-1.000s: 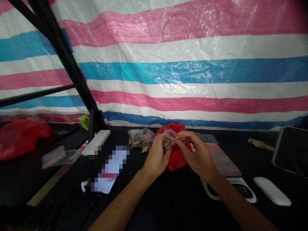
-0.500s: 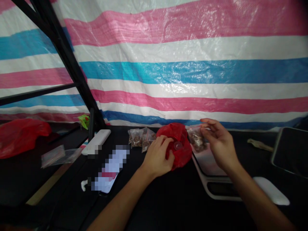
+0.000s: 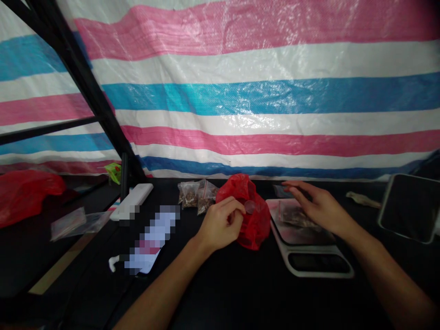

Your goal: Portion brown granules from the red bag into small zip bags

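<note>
A red plastic bag (image 3: 256, 220) sits on the dark table at the centre. My left hand (image 3: 220, 223) is curled on its left side, fingers gripping the plastic. A small clear bag of brown bits (image 3: 295, 215) lies on the platform of a white kitchen scale (image 3: 309, 247) to the right. My right hand (image 3: 318, 206) hovers over that small bag with fingers stretched out and apart, touching or just above it.
Two or three filled clear bags (image 3: 195, 197) lie behind the red bag. A white flat box (image 3: 132, 201), a blurred-out object (image 3: 151, 238), empty clear bags (image 3: 75, 222) and another red bag (image 3: 24, 195) are at the left. A dark tray (image 3: 409, 206) stands at the right.
My right hand carried the small filled bag away from the red bag to the right and laid it on the scale, then opened. My left hand stayed on the red bag.
</note>
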Tool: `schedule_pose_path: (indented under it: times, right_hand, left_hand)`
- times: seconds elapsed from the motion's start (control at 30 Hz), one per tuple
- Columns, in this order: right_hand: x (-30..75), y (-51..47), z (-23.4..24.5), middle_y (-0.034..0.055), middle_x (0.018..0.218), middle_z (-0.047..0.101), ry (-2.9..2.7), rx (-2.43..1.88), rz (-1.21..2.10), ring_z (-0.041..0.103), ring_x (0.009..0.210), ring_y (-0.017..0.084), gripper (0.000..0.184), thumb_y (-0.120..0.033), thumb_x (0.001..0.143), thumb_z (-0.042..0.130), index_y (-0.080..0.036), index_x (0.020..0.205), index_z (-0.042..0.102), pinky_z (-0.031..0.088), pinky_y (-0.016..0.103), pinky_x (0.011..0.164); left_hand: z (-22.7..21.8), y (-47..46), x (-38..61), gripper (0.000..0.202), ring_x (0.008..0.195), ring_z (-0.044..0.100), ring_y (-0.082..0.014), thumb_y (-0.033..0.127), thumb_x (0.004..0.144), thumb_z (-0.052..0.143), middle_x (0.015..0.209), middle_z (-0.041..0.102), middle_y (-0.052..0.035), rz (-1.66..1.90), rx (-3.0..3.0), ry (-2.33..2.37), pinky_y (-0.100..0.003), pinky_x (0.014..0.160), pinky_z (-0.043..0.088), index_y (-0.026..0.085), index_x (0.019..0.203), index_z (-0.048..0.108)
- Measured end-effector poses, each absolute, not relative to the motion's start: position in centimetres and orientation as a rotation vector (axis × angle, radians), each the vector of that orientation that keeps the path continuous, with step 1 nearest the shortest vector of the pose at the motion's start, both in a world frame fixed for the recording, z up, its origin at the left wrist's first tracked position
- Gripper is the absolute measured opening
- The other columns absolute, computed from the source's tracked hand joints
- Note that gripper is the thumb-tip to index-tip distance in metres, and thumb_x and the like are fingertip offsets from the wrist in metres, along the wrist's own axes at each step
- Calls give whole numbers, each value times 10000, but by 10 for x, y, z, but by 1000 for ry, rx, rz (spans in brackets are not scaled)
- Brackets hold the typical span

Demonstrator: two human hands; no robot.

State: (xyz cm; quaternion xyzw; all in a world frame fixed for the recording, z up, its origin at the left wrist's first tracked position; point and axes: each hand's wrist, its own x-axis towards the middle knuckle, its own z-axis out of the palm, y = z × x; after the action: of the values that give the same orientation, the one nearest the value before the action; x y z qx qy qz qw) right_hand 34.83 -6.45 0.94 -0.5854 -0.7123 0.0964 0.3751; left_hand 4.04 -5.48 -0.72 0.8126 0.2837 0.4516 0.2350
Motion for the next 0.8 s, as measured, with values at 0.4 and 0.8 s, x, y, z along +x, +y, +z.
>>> schedule_pose_path:
  times: [0.4, 0.8]
  right_hand:
    - [353, -80, 28, 81, 1162, 767, -1876, -1508, 255, 724, 1055, 326, 428, -583, 924, 597, -273, 1193, 718, 576, 475, 940]
    - [365, -90, 24, 112, 1277, 653, -2133, -1640, 503, 644, 1163, 349, 732, -623, 770, 760, -331, 1414, 570, 544, 516, 992]
  left_hand:
    - [-6, -46, 28, 204, 680, 559, -116, 21, 865, 516, 748, 595, 1, 1688, 2266, 871, -248, 657, 420, 190, 802, 610]
    - [-4, -45, 27, 219, 624, 546, -103, 14, 858, 508, 701, 580, 14, 1702, 2269, 971, -243, 618, 408, 187, 755, 594]
